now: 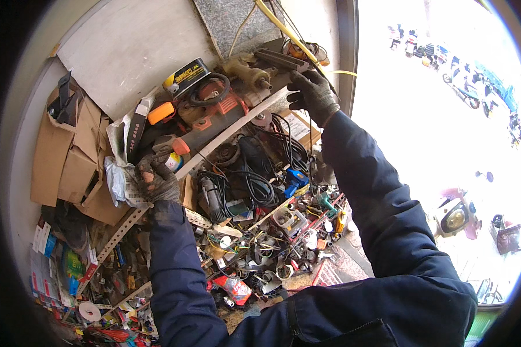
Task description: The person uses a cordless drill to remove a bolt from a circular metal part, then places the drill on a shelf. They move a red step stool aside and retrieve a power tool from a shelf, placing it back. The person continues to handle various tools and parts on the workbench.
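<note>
Both my hands wear dark, soiled work gloves and reach up to a cluttered shelf. My left hand (pixel 158 180) is at the left end of the pale shelf edge (pixel 237 131), its fingers curled; what they close on, if anything, is hidden. Beside it lies a large red and grey power tool (pixel 214 124) with a black cord, and a small can (pixel 173 162). My right hand (pixel 314 98) is at the shelf's right end, fingers bent but apart. Its upper fingers are next to a dark metal bar (pixel 282 59); whether they touch it cannot be told.
A yellow and black box (pixel 186 76) and an orange object (pixel 161 113) sit on the shelf. Below are coiled black cables (pixel 255 188), a blue tool (pixel 296 183) and piled small parts. Cardboard boxes (pixel 69 156) stand left. Parked scooters (pixel 454 214) show outside at right.
</note>
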`<state>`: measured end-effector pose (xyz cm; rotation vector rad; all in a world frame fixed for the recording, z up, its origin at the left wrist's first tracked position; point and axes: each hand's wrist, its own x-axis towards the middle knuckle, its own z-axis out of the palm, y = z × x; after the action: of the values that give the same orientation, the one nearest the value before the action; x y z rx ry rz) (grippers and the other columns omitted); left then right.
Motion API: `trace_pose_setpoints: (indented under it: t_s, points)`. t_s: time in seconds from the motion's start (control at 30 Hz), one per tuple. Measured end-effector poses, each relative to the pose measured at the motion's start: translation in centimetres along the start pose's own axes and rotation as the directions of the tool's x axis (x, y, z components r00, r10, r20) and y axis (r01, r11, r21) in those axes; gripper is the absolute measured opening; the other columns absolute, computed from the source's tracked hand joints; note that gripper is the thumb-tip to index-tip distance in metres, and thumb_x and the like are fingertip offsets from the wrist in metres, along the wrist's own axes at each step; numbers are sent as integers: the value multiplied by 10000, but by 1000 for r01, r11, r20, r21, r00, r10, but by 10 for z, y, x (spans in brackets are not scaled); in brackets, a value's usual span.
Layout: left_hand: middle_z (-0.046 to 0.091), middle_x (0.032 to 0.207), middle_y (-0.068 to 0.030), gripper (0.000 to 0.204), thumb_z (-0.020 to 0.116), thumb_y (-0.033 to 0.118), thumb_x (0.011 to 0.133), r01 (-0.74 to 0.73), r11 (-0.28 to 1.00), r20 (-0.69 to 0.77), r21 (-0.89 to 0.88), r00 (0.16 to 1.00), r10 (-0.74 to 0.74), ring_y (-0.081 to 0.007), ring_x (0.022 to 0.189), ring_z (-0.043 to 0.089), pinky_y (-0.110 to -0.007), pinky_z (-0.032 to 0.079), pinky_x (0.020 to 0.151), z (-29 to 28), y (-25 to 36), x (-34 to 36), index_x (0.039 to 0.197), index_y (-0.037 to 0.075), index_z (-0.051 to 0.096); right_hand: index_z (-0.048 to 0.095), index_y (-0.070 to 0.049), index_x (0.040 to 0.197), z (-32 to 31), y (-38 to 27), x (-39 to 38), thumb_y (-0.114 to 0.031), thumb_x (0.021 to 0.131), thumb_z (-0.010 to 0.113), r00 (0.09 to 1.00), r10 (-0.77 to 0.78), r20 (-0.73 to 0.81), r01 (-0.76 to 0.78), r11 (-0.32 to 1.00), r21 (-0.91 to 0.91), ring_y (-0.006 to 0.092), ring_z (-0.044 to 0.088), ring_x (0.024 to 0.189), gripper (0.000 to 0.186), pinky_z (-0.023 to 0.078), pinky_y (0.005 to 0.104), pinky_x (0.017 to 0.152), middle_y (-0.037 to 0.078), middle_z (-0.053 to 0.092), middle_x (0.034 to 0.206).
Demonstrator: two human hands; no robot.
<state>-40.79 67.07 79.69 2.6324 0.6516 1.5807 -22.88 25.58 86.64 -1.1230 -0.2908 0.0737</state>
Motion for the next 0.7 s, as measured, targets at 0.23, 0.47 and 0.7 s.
trace_pose_setpoints:
  t_s: [0.23, 0.47, 0.7]
  points:
    - [661, 969, -155, 286, 521, 297, 919, -25, 994, -44, -102, 999, 21, -359, 880, 643, -447, 508, 761, -3, 9, 3, 1059, 63, 608, 405, 40, 1353, 6, 13, -6, -154, 865, 711, 996, 41, -73, -45, 997, -57, 218, 653, 606, 608, 554, 329, 483, 118, 642, 859]
    - [665, 965, -150, 277, 534, 303, 909, -54, 997, -10, 62, 998, 54, -350, 882, 647, -427, 511, 741, -12, 9, 5, 1030, 67, 614, 560, 57, 1200, 19, 36, -30, -178, 837, 732, 970, 79, 230, -48, 989, -138, 185, 654, 653, 465, 546, 318, 495, 145, 668, 966]
    - [662, 940, -155, 321, 512, 351, 932, 55, 993, 12, -100, 998, -54, -349, 868, 652, -414, 524, 734, -45, 55, 11, 1023, 61, 617, 614, 37, 1140, 38, 53, -33, -173, 807, 727, 927, -37, 373, 195, 896, -398, 194, 661, 873, 410, 534, 329, 778, 133, 691, 981]
